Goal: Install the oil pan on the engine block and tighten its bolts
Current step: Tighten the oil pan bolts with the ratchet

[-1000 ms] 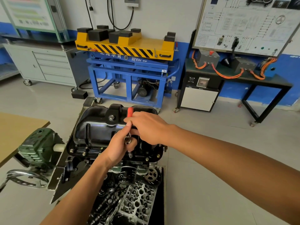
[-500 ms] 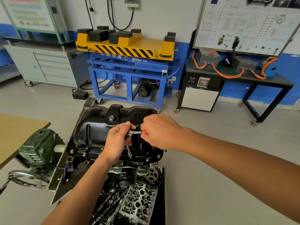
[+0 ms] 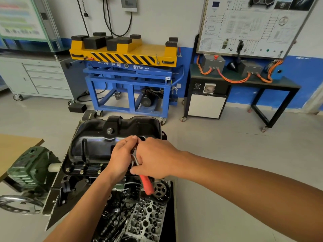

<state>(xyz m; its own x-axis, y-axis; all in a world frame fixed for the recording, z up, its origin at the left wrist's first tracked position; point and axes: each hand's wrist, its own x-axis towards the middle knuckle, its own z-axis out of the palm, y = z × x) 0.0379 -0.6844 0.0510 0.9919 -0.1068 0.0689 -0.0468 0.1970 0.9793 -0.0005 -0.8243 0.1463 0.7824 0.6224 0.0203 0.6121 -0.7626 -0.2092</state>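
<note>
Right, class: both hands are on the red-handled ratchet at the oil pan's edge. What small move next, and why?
Probably swing the ratchet sideways: the right hand grips its handle, the left hand steadies its head over the oil pan.

Grey floor (image 3: 227, 145) beneath everything. Bears, at far left, a grey drawer cabinet (image 3: 47, 79) on castors; at far centre, a blue lift trolley (image 3: 129, 81) with a yellow top; just near its left corner, a small black block (image 3: 77, 107); at far right, a black bench (image 3: 283, 84). At near left, edge of a wooden tabletop (image 3: 15, 151). At near centre, a stand plate (image 3: 49, 206), holding the engine block (image 3: 83, 173) with the black oil pan (image 3: 97, 145) on top.
</note>
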